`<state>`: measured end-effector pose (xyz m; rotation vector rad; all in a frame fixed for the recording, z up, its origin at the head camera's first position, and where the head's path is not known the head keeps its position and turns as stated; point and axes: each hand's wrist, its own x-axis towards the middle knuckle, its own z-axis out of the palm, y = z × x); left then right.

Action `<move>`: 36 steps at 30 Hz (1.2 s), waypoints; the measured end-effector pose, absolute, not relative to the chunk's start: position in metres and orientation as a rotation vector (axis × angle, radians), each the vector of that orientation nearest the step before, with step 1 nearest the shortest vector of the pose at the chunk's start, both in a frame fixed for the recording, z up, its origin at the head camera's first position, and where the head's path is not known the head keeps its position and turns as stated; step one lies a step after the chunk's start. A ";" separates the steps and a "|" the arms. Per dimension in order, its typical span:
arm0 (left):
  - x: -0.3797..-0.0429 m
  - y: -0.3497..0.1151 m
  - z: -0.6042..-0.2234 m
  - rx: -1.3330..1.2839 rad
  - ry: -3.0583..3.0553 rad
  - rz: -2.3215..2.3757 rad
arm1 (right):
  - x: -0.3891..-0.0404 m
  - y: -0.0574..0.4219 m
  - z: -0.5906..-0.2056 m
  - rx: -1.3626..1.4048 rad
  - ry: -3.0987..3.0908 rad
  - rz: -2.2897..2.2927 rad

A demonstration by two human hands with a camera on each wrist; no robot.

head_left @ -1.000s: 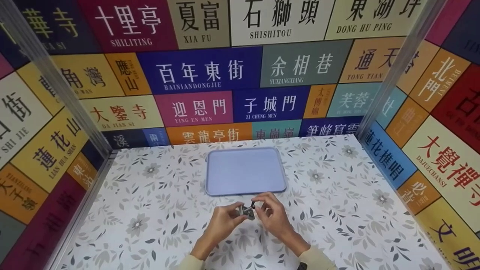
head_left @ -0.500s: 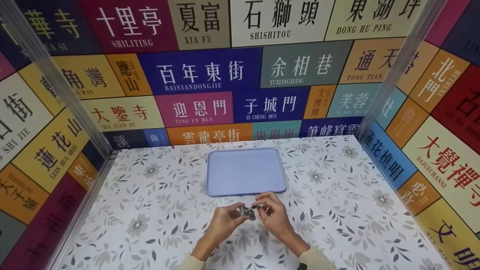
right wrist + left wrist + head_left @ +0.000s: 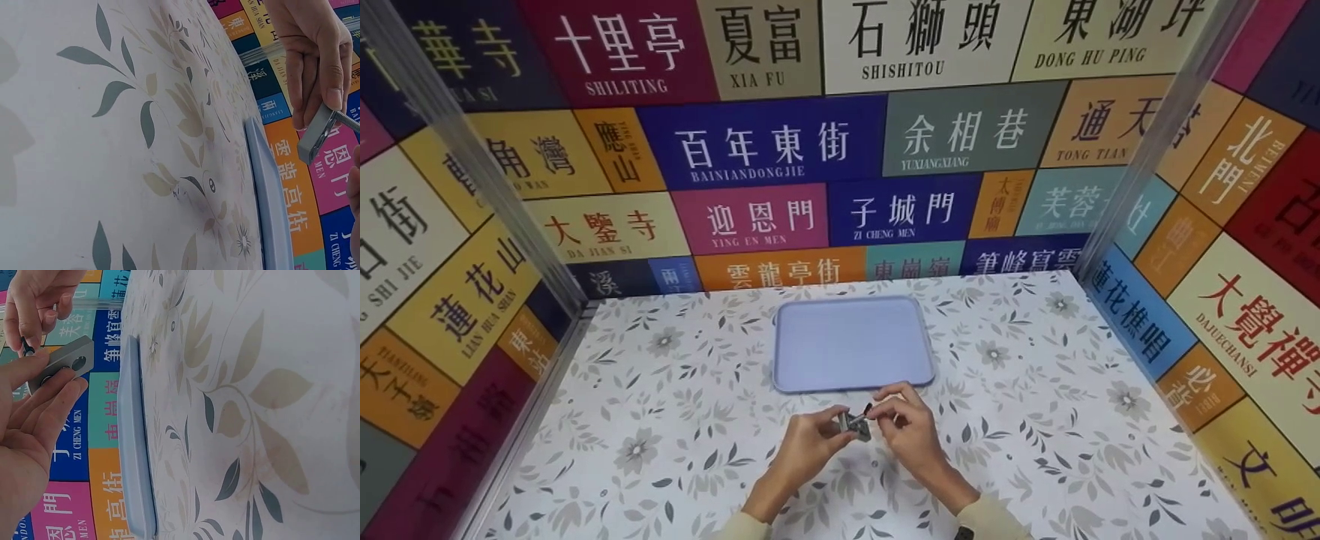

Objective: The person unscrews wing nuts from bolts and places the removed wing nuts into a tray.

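Note:
Just in front of the tray, my left hand grips a small grey metal block between thumb and fingers, held up over the table. A round hole shows in the block's face in the left wrist view. From the block a threaded bolt sticks out, seen in the right wrist view. My right hand pinches the bolt's black end with thumb and index finger. In the right wrist view only a part of the right hand shows, at the right edge.
A pale lilac-blue tray lies on the table, beyond both hands. The table's cover has a leaf and flower print. Walls with coloured sign panels stand at the back and on both sides.
The fingers of my right hand have shifted around the bolt's black end, which now tilts at a different angle. My left hand and the block stay nearly in place.

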<state>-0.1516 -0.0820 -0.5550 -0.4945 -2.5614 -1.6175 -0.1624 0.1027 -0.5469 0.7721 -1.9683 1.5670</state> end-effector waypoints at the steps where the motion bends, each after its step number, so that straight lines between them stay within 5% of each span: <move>1: -0.152 -0.082 -0.555 -0.495 -2.556 -1.620 | -0.164 0.104 -0.551 0.765 -1.976 1.577; 6: -0.152 -0.082 -0.556 -0.489 -2.542 -1.630 | -0.173 0.109 -0.570 0.681 -2.011 1.570; 15: -0.153 -0.083 -0.555 -0.490 -2.544 -1.598 | -0.157 0.104 -0.543 0.553 -2.109 1.505; 36: -0.152 -0.083 -0.557 -0.502 -2.555 -1.564 | -0.154 0.105 -0.539 0.700 -2.116 1.577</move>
